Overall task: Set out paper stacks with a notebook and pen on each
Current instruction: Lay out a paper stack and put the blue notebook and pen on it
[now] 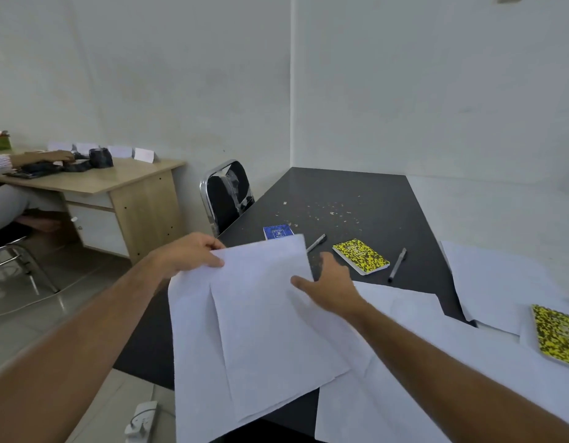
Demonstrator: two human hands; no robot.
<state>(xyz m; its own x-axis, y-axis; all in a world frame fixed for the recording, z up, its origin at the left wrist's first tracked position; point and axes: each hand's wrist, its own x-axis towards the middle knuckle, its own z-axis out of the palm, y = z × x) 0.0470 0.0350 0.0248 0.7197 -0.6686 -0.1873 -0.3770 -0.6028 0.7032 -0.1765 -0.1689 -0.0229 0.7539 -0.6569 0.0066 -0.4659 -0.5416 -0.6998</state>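
Both hands hold a few loose white paper sheets (260,318) above the near left part of the black table (356,193). My left hand (193,254) pinches their far left corner. My right hand (331,286) grips their right edge, thumb on top. Beyond the sheets lie a blue notebook (278,232), partly hidden by the paper, a pen (316,242), a yellow-and-black notebook (361,256) and a second pen (397,264). More white sheets (420,346) lie under my right arm. Another yellow-and-black notebook (559,335) rests on a paper stack (500,282) at the right.
A black chair with a chrome frame (227,193) stands at the table's left side. Small light scraps (327,209) dot the far tabletop. A wooden desk (117,193) stands at the left, where another person's hand (53,156) rests. A power strip (142,420) lies on the floor.
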